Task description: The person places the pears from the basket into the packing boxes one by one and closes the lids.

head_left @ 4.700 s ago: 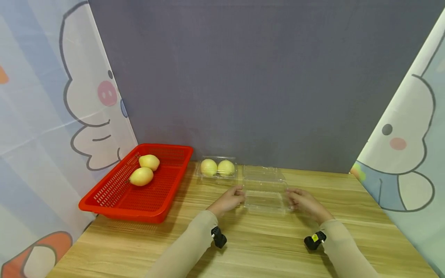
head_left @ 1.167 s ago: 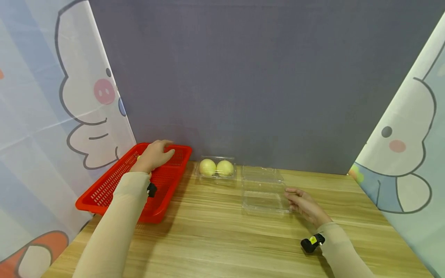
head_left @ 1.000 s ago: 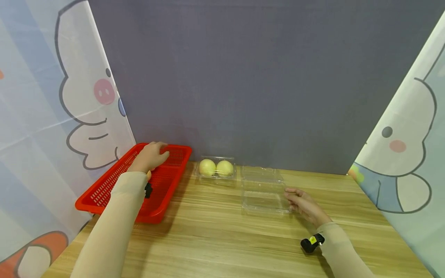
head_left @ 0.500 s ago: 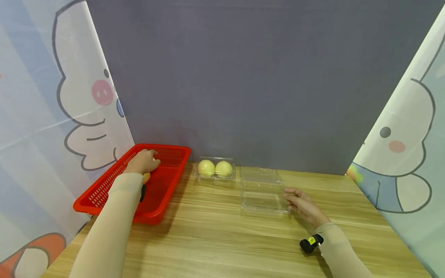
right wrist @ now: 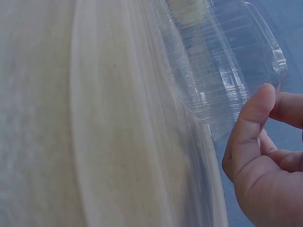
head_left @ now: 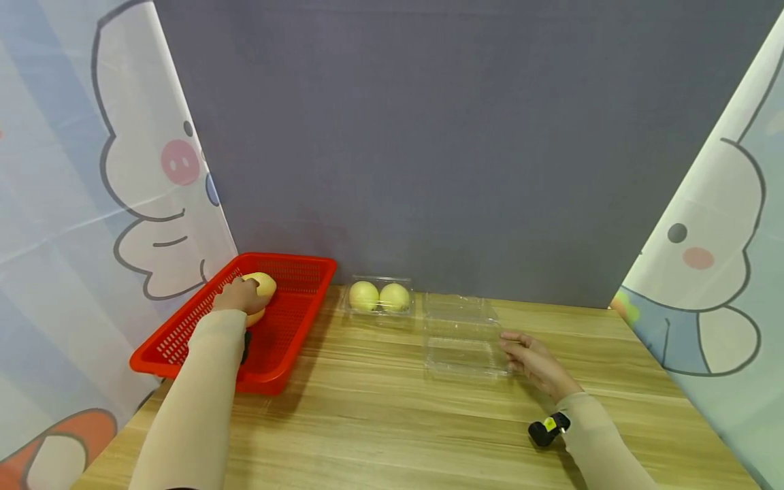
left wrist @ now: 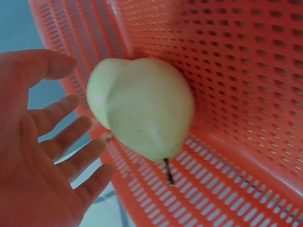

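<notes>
Pears lie in a red basket (head_left: 184, 340) at the tabletop's (head_left: 380, 422) left rear corner, and the left hand (head_left: 235, 296) reaches in over them. In the left wrist view the fingers (left wrist: 71, 142) are spread and straight beside the nearer pear (left wrist: 142, 106), whose stem points down toward the mesh; the palm is close, but no finger is curled round the fruit yet. The right hand (head_left: 531, 359) rests with loosely curled fingers just beside the right edge of an empty clear clamshell box (head_left: 464, 340) near the middle of the rear edge; whether it touches the plastic I cannot tell. A second, closed box with two pears (head_left: 378, 297) sits between basket and open box. To do this step well, I judge the left hand should wrap the pear's broad body rather than its stem and lift clear of the basket wall, while the right steadies the light box.
</notes>
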`<state>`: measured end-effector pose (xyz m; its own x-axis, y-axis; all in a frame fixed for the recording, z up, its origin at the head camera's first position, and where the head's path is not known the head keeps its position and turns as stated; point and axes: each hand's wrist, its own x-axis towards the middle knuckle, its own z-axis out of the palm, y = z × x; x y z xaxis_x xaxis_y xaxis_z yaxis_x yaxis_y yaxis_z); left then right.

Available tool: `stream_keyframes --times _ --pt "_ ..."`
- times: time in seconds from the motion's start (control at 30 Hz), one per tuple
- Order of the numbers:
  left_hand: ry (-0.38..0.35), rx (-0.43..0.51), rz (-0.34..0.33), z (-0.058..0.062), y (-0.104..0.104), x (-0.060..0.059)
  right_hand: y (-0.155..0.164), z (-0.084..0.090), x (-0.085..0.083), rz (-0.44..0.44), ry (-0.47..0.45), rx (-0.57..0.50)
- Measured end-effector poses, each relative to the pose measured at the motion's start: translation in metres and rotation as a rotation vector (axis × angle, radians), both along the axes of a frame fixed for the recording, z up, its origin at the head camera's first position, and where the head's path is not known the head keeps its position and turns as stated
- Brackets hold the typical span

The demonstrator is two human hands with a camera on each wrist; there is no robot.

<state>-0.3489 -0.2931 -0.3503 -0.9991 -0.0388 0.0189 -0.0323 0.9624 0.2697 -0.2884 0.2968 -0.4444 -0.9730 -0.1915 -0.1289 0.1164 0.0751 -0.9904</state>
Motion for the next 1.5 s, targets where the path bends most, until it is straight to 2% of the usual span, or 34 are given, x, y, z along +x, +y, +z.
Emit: stream_keyframes --times 0.23,0.37,0.5,0.6,0.83,1.03,1.13,1.27,1.43,1.5 --pt "-0.038 0.006 0.037 -0.010 -0.009 0.001 0.000 0.001 0.001 0.005 0.011 -0.002" --pt "-0.111 0.015 0.042 -0.010 -0.008 0.005 0.000 0.001 0.001 0.003 0.010 -0.007" --pt "-0.189 0.064 0.046 -0.011 -0.007 0.008 0.000 0.000 0.001 0.006 0.014 -0.003" --pt "-0.214 0.105 0.050 -0.014 -0.010 0.008 -0.001 0.000 0.002 0.010 0.016 0.002" --pt "-0.199 0.145 0.054 -0.024 -0.017 0.004 0.000 -0.001 0.002 -0.001 0.012 0.002" --pt "-0.164 0.115 0.036 -0.030 -0.021 0.000 0.000 0.000 0.002 0.003 0.015 0.006" --pt "-0.179 0.137 0.022 -0.028 -0.020 0.001 -0.001 0.000 0.001 -0.005 0.013 0.007" --pt "-0.273 0.205 0.021 -0.020 -0.015 0.008 -0.001 0.000 0.001 -0.006 0.012 0.011" --pt "-0.344 0.234 0.053 -0.006 -0.004 0.022 -0.001 0.001 0.001 -0.004 0.012 0.013" --pt "-0.374 0.270 0.088 -0.006 -0.003 0.023 -0.001 0.001 0.001 -0.002 0.013 0.012"
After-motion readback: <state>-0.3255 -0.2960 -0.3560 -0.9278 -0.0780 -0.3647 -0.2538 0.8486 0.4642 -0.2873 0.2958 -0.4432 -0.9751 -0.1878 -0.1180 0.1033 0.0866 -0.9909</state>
